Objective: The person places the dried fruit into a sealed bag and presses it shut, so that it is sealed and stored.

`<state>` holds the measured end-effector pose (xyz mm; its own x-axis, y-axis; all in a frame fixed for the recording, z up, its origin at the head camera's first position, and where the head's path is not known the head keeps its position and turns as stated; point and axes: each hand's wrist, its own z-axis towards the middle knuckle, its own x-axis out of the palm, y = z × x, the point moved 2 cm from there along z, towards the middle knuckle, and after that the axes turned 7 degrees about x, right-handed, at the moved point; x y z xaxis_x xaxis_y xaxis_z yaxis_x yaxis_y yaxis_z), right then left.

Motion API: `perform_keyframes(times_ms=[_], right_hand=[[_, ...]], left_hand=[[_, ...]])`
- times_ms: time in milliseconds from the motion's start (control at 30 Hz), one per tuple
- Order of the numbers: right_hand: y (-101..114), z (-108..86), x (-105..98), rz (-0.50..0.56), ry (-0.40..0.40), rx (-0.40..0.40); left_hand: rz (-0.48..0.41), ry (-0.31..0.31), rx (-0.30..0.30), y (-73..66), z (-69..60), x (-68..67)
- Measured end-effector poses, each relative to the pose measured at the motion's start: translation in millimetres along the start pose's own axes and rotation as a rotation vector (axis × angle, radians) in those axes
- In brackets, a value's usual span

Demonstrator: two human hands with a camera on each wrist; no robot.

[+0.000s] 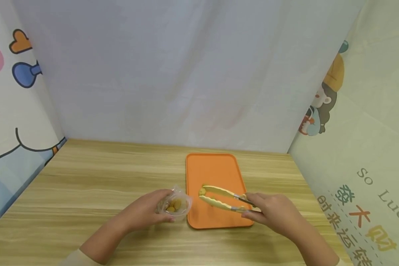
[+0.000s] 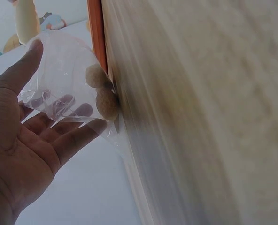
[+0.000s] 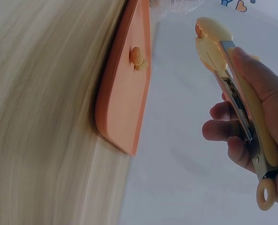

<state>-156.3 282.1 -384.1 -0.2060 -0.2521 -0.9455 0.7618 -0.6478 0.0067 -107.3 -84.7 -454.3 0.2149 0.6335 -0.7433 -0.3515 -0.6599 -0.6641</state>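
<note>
My left hand (image 1: 149,208) grips one clear bag (image 1: 186,207) of thin, creased plastic, its rounded mouth visible from above; the thumb bears on one side, and the fingers curve round the other. At least two tan balls (image 2: 107,104) lie inside, rounded and matt; overlap and glare prevent me from giving a full count. My right hand (image 1: 276,210) holds one pair of tongs (image 1: 219,191), thumb on one arm, fingers curled against the other. The tongs comprise two pale yellow, scalloped heads, metal arms and one small ring (image 3: 259,197) at the end. Their heads reach over one orange tray (image 1: 216,170), a smooth, shallow rectangle with rounded corners and raised rim. In the right wrist view, two tan lumps (image 3: 136,56) touch each other on the tray; I cannot tell whether the tongs pinch a further piece. The tray lies flat on one streaked, wood-grain tabletop (image 1: 119,159), just right of the bag. One pale, faintly creased cloth (image 1: 153,74) hangs behind.
</note>
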Motion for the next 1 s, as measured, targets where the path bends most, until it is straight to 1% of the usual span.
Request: perform_keyframes(times_ms=[333, 667, 867, 1000], right_hand=[[12, 3.4, -1, 0.032, -0.069, -0.064], [20, 5.3, -4, 0.039, -0.071, -0.09], [23, 7.3, 0, 0.045, -0.077, -0.108], [26, 9.1, 2, 0.048, -0.067, -0.114]], left_hand=[[0.0, -0.003, -0.013, -0.1, -0.8, 0.9], [0.0, 0.004, -0.012, 0.8, -0.5, 1.5], [0.003, 0.005, -0.008, 0.2, -0.1, 1.2], [-0.002, 0.009, -0.01, -0.4, -0.4, 1.1]])
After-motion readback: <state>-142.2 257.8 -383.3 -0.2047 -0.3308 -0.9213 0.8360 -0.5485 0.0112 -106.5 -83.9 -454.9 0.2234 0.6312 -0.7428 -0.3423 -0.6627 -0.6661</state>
